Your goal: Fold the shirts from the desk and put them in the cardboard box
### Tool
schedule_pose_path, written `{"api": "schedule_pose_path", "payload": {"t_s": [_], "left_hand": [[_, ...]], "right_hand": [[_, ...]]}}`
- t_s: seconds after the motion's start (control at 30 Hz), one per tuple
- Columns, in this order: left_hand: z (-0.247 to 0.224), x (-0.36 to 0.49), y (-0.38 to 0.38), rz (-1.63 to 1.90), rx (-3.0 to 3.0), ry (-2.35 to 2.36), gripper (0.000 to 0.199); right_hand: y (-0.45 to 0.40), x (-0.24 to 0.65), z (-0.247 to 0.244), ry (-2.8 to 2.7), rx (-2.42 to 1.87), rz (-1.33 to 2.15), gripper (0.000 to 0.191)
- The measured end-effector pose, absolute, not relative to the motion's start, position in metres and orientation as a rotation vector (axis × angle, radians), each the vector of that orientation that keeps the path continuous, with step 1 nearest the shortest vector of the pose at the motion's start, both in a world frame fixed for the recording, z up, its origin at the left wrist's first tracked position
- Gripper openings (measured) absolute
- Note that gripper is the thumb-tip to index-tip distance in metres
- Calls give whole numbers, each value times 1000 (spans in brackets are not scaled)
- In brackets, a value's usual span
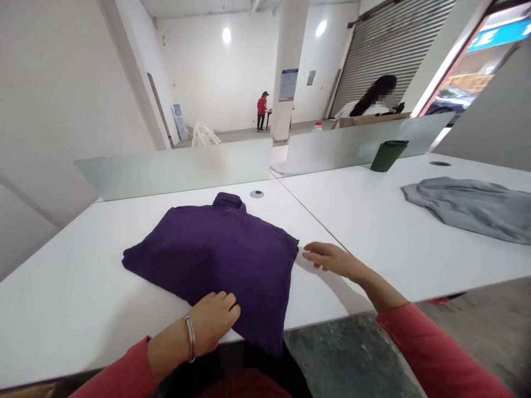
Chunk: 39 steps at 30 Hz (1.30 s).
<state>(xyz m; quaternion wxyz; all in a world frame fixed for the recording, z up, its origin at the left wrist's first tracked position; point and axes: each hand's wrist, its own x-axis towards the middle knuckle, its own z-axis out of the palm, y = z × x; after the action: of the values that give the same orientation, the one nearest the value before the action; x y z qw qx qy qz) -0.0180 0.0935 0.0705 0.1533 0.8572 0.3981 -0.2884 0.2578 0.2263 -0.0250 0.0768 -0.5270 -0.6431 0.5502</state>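
Observation:
A purple shirt (215, 243) is spread over the near part of the white table, its collar pointing away from me. One lower corner hangs past the table's front edge. My left hand (213, 320), with a silver bangle at the wrist, has its fingers curled on the shirt's near edge and pinches the cloth. Just right of the shirt's right corner, my right hand (329, 258) hovers over the table with fingers stretched and nothing in them. It is close to the cloth but appears apart from it.
A grey garment (477, 207) lies on the right-hand table (357, 210). Behind it stands a dark green bin (389, 156). Frosted dividers (186, 168) run along the back edge. One person (360, 105) is beyond the right divider; another (261, 110) stands far back.

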Motion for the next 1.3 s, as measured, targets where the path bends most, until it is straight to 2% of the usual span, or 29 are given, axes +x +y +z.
{"api": "schedule_pose_path", "payload": {"t_s": [0.07, 0.13, 0.33, 0.47, 0.53, 0.7, 0.87, 1.03, 1.13, 1.3], "left_hand": [[76, -17, 74, -701, 2437, 1204, 51], [68, -12, 58, -565, 2458, 1223, 58], [11, 9, 40, -259, 2748, 1452, 41], [3, 14, 46, -116, 2827, 1500, 33], [5, 14, 48, -90, 2815, 1510, 31], [15, 18, 51, -85, 2653, 1552, 30], [32, 20, 58, -54, 2395, 1537, 30], [58, 18, 70, 174, 2163, 1470, 29], [79, 17, 78, 345, 1998, 1395, 30], [104, 9, 91, 700, 1583, 1364, 27]], "right_hand": [[230, 265, -28, -1754, -1700, 1564, 43], [238, 263, -35, -1645, -1749, 1485, 45], [270, 225, -56, -1713, -1807, 1358, 51], [288, 202, -55, -1963, -1818, 1342, 68], [294, 194, -53, -2097, -1787, 1314, 70], [298, 178, -56, -2313, -1798, 1121, 52], [293, 171, -58, -2139, -1860, 1349, 42], [282, 180, -42, -1447, -1775, 1841, 56], [281, 194, -25, -1252, -1758, 1821, 59], [295, 200, 7, -1330, -1762, 1716, 59]]}}
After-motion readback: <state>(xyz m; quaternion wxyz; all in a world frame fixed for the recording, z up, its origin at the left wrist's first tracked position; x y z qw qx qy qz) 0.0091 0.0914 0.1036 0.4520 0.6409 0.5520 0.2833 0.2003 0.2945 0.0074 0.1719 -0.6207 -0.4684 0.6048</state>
